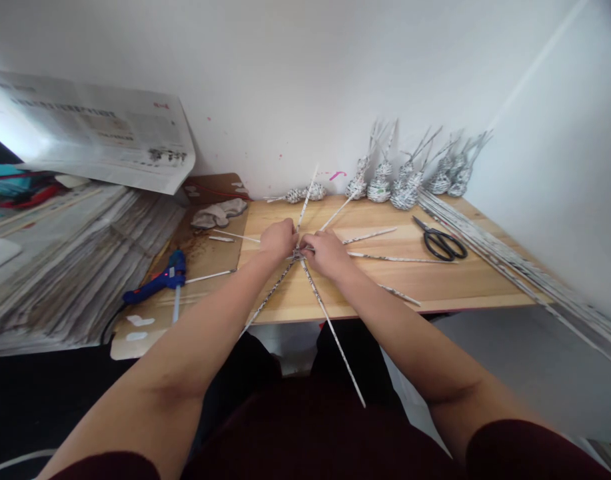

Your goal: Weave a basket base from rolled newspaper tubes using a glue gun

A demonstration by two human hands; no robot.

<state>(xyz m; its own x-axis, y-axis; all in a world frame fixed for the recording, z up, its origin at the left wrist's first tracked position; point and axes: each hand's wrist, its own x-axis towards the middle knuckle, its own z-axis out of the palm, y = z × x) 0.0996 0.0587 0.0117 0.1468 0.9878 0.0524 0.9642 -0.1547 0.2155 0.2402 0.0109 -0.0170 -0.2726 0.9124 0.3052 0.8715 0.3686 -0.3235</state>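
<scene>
Newspaper sticks (340, 347) in head view lay fanned like spokes on wooden board (465, 280), some overhanging near edge. Risk, by your hands' position: loosened pinch or uneven tug could have let crossing slide and spokes skew; your forearms could have snagged long ends. Crossing sat between your left hand (279, 238) and right hand (328, 253), fingers of both closed on sticks there, exact pinch too small to tell. One tip lay near scissors (428, 231).
</scene>
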